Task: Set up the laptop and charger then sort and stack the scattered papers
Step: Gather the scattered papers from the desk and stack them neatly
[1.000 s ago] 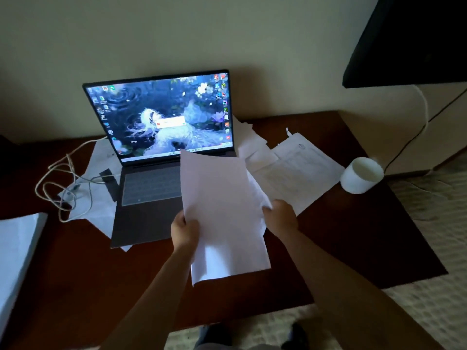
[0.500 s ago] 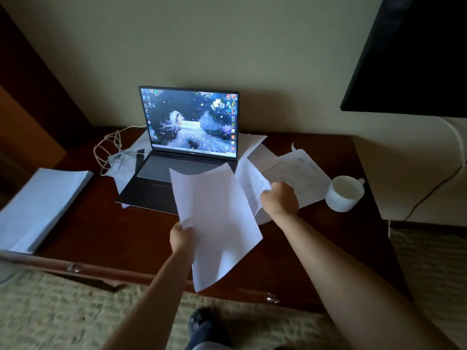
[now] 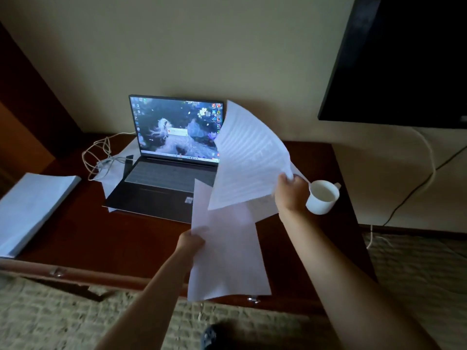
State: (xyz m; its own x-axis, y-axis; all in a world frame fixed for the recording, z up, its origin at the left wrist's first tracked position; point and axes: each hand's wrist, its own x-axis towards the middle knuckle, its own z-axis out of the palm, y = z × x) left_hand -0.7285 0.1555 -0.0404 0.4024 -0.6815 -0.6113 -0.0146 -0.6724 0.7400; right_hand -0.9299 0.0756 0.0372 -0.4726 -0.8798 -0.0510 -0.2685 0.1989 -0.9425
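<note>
A: Right hand (image 3: 290,192) is up off the desk (image 3: 126,238) now, lifting a printed sheet (image 3: 249,157) that was flat 0.5 s ago.
B: Grip?
A: Fingers curled on its right edge, sheet tilted over the laptop (image 3: 174,157) corner. Left hand (image 3: 190,242) pinches a blank sheet (image 3: 225,251) by its left edge, hanging over the front edge.
B: Rest?
A: Paper stack (image 3: 32,205) far left, charger cable (image 3: 101,157) left of laptop, mug (image 3: 323,198) just right of right hand.
</note>
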